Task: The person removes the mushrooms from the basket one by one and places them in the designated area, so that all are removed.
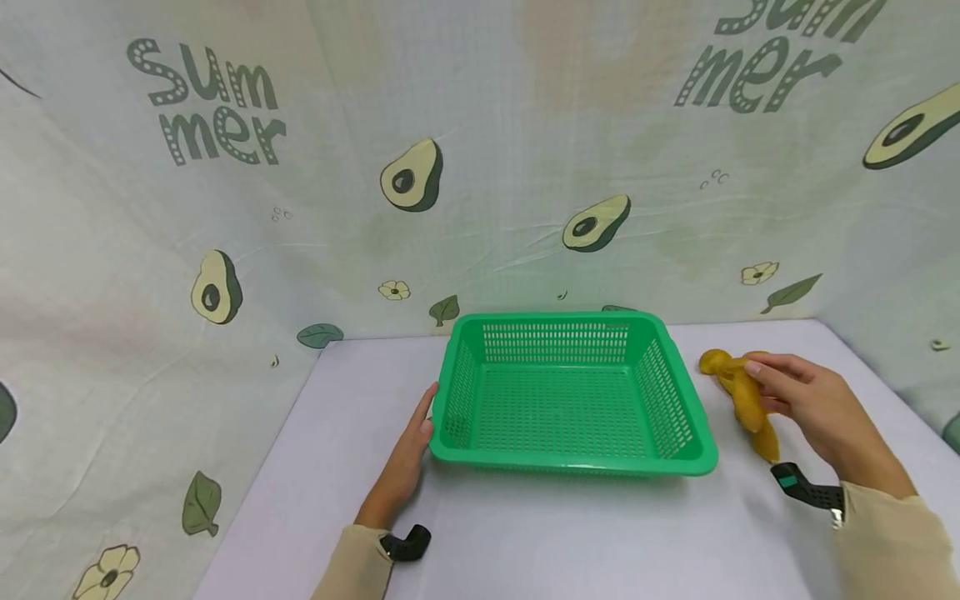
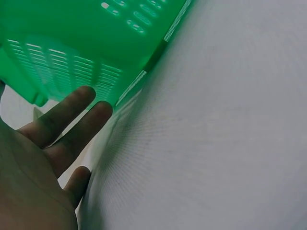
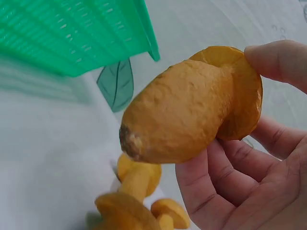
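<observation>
Fingers of the left hand (image 1: 405, 467) lie straight and slightly spread, their tips against the outer left wall of the green basket (image 1: 678, 400), near its front corner. Bare table (image 1: 570, 542) stretches in front of both hands. The right hand (image 1: 813, 408) pinches a yellow mushroom (image 3: 187, 112) between thumb and curled fingers, just off the basket's right rim. More mushrooms (image 3: 139, 199) lie on the table below those fingers.
</observation>
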Action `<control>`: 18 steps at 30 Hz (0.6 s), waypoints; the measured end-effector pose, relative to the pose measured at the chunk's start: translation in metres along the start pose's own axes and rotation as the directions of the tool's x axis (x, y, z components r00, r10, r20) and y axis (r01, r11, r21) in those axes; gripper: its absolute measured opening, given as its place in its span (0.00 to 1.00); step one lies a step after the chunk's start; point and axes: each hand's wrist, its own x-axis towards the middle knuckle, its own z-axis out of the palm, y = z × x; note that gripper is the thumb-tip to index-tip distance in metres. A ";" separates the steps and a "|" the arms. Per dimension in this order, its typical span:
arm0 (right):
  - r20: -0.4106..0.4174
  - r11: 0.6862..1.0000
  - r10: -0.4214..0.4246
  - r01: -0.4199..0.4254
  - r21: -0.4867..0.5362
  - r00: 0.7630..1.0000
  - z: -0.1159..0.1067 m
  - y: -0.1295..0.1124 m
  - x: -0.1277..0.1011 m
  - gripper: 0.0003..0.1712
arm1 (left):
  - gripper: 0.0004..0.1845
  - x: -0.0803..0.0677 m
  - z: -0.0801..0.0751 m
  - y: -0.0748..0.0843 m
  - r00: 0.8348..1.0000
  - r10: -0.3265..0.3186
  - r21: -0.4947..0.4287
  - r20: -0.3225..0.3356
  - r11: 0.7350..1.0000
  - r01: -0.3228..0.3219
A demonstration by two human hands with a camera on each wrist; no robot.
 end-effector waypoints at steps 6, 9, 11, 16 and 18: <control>-0.042 0.992 0.073 -0.077 -0.098 0.996 -0.018 0.017 -0.006 0.28 | 0.29 0.003 0.001 0.002 1.000 -0.006 0.022 0.012 1.000 0.006; -0.068 0.982 0.110 -0.119 -0.146 0.992 -0.024 0.025 -0.007 0.35 | 0.29 0.004 0.000 0.003 1.000 -0.008 0.026 0.010 1.000 0.007; -0.084 0.978 0.128 -0.139 -0.154 0.988 -0.027 0.030 -0.008 0.35 | 0.28 0.004 0.000 0.002 1.000 -0.008 0.027 0.009 1.000 0.008; -0.096 0.969 0.155 -0.170 -0.178 0.983 -0.033 0.040 -0.007 0.40 | 0.28 0.003 0.000 -0.003 1.000 -0.013 0.020 0.004 1.000 0.013; -0.103 0.964 0.169 -0.186 -0.191 0.980 -0.035 0.043 -0.005 0.45 | 0.28 0.002 0.001 -0.004 1.000 -0.012 0.015 0.006 1.000 0.012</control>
